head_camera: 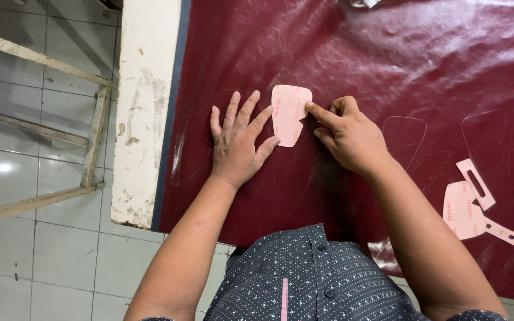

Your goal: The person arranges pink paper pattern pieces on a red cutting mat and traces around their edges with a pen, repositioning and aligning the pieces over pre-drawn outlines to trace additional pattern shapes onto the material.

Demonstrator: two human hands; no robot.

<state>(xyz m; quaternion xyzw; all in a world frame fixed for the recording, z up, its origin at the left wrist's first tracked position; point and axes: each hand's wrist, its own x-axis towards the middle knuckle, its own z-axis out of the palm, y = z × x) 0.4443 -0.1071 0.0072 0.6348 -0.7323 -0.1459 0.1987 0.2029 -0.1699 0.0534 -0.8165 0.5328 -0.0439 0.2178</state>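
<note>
A pink pattern piece (288, 113) lies flat on a dark red sheet of leather (388, 65) that covers most of the surface (144, 119). Its long axis runs roughly away from the person, slightly tilted, with the broad rounded end at the far side and the narrower pointed end toward the person's body; a notch cuts into its right edge.

The left hand (239, 139) rests flat on the leather with fingers spread and released, gripping nothing; its index and thumb tips touch the left edge of the pattern piece. The right hand (346, 134) is half clenched, the index finger stretched out and pressing on the upper right corner of the piece; whether something thin is held in the curled fingers cannot be told.

Faint traced outlines (406, 134) show on the leather to the right of the right hand. Farther right, near the person's right forearm, more pink pattern pieces (468, 211) lie overlapped, two of them narrow slotted strips. Nothing lies between the hands and the piece. Left of the surface, a wooden frame (93, 137) stands on the tiled floor (25, 261).
</note>
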